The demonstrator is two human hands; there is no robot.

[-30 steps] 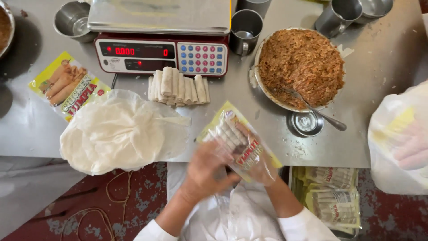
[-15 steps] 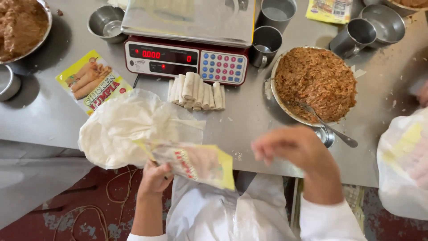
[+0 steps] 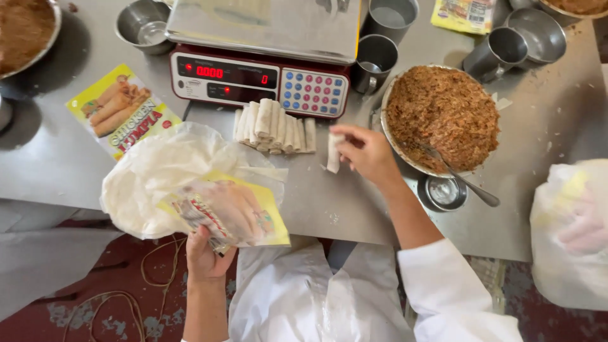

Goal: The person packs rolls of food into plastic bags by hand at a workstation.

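- Head view: my right hand (image 3: pixel 367 152), which hung empty over the tabletop (image 3: pixel 354 190) half a second ago, now pinches one roll (image 3: pixel 334 152) beside the row of rolls (image 3: pixel 275 134).
- My left hand (image 3: pixel 204 253) has stayed closed on the yellow-edged clear pouch (image 3: pixel 221 212), so packing looks underway.
- A flat yellow printed pouch (image 3: pixel 120 113) lies left of the red scale (image 3: pixel 259 76).

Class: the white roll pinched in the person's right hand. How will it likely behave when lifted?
The roll looks thin and light; the right hand lifts it with fingertips. Its thin wrapper suggests it dents if squeezed. Being cylindrical, it could roll once set on the table.
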